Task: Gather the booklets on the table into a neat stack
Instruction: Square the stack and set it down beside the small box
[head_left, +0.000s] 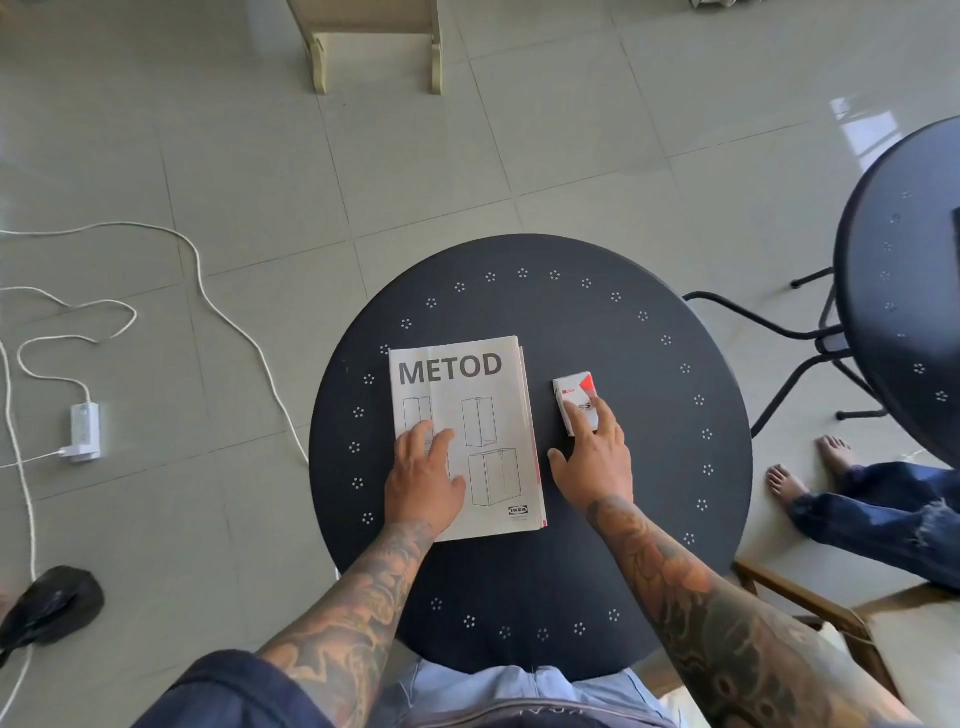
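A large white METOD booklet lies on the round dark table, on top of other booklets whose edges show along its right side. My left hand rests flat on its lower left part, fingers spread. To the right, a small white and red booklet lies apart from the stack. My right hand lies over the small booklet's near end, fingers touching it, thumb out on the table.
A second dark round table stands at the right. Another person's bare feet and jeans are beside it. A wooden chair frame sits near right. White cables and a power strip lie on the tiled floor at left.
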